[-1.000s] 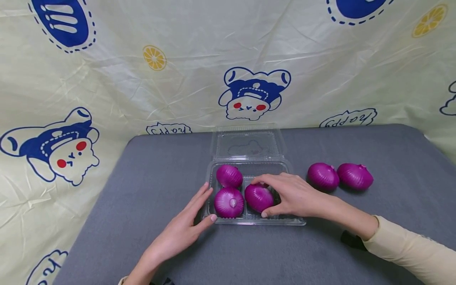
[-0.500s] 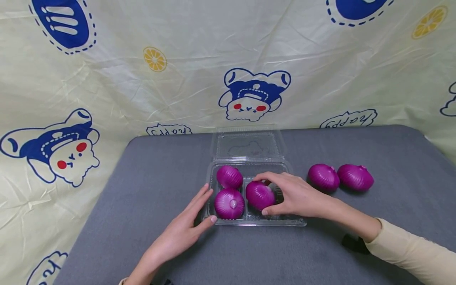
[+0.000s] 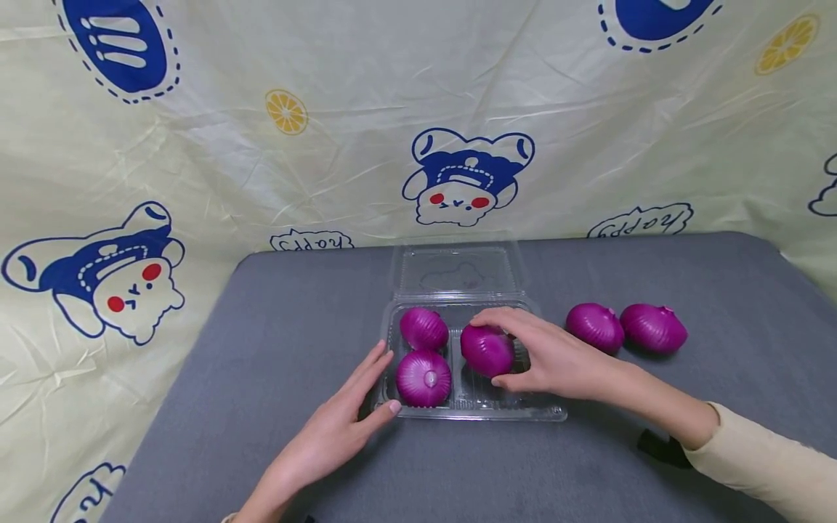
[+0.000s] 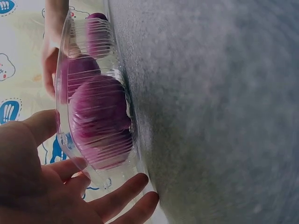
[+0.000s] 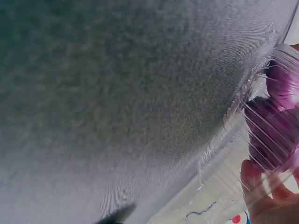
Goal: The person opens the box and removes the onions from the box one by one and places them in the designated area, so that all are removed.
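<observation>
A clear plastic clamshell box (image 3: 484, 416) lies with its lid folded back. Two purple onions, a rear onion (image 3: 423, 328) and a front onion (image 3: 423, 378), sit in its left compartment. Over the right compartment, my right hand (image 3: 556, 354) grips another onion (image 3: 485, 351) between thumb and fingers. My left hand (image 3: 333, 430) touches the box's left side with fingers extended and spread. Through the ribbed wall, the left wrist view shows a near onion (image 4: 100, 109) close to those fingers. In the right wrist view, the gripped onion (image 5: 268, 135) is partly cut off.
Two more onions, a nearer onion (image 3: 593, 327) and a farther onion (image 3: 654, 329), lie side by side on the grey table (image 3: 314, 305) right of the box. The transparent lid (image 3: 458, 265) reaches the patterned curtain (image 3: 353, 174) at the back.
My right hand has shifted the gripped onion back and slightly right within the right compartment's area. The left hand and the other onions have stayed put.
</observation>
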A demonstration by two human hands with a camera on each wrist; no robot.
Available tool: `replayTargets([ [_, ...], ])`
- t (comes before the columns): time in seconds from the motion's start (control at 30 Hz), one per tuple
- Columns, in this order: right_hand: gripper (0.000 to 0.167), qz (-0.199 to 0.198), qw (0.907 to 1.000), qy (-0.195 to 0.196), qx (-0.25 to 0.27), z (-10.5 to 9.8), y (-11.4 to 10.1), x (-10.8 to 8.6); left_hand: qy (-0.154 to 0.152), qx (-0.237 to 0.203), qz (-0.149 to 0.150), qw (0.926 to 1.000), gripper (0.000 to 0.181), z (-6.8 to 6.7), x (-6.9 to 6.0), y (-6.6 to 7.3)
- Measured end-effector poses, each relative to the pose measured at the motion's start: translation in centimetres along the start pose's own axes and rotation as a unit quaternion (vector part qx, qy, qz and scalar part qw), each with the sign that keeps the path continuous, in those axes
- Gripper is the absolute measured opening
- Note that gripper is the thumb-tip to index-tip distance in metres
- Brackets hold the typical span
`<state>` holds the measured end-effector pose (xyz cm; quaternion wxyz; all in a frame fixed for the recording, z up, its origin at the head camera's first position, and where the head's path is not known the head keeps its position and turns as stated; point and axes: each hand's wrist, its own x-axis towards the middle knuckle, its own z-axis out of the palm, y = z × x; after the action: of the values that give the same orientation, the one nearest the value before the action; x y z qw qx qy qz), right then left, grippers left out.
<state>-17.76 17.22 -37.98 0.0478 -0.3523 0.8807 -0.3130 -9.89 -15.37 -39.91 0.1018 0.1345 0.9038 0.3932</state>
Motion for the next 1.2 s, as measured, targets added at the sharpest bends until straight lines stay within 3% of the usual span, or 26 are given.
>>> replayTargets([
  [0.2,0.083,-0.028,0.9981,0.042,-0.034,-0.5,-0.3,-0.9,0.003,0.003,0.0,1.0,0.071,0.0,0.1,0.1],
  [0.43,0.089,-0.03,0.9952,0.078,-0.053,-1.3,-0.4,-2.0,-0.003,-0.011,-0.007,0.9999,0.07,-0.1,0.2,-0.1],
  [0.83,0.095,-0.046,0.9887,0.131,-0.055,-2.8,-1.1,-4.6,0.004,-0.01,-0.001,0.9999,0.069,-0.2,0.2,0.0],
  [1.07,0.102,-0.017,0.9832,0.17,-0.065,-3.5,-1.0,-6.5,0.01,-0.003,-0.002,0.9999,0.069,-0.1,0.2,0.0],
  [1.2,0.102,-0.001,0.9806,0.191,-0.044,-4.0,-1.0,-7.4,0.012,-0.001,0.001,0.9999,0.07,-0.1,0.2,0.1],
])
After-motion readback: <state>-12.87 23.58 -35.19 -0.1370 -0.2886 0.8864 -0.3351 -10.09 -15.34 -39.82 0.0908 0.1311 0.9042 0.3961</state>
